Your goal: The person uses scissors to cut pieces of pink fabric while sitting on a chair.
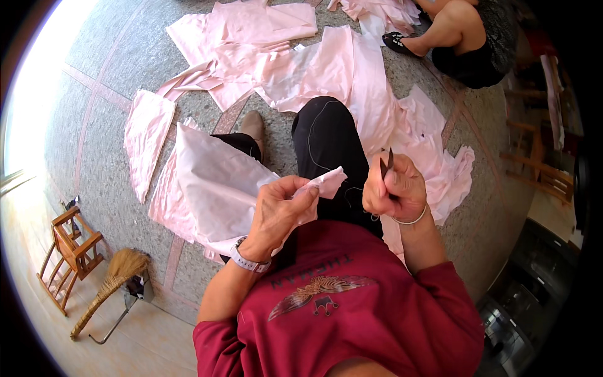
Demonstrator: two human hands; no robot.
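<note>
Above my lap, my left hand [284, 204] pinches the corner of a pale pink cloth piece [217, 166] between thumb and fingers. The rest of that cloth hangs down to the left over my leg. My right hand [397, 188] is closed around small dark thread snips [385, 164], their two pointed blades sticking up slightly apart. The snips' handle is hidden in my palm. A gap lies between the blades and the cloth corner. One loose pale thread [312, 129] curls over my black trouser knee toward the cloth corner.
More pink cloth pieces [264, 25] spread over the stone floor ahead and to the right. Another person [461, 31] crouches at the upper right. A small wooden chair [75, 248], a straw broom [119, 270] and a dustpan [139, 290] stand on the left. Wooden furniture [543, 166] is at right.
</note>
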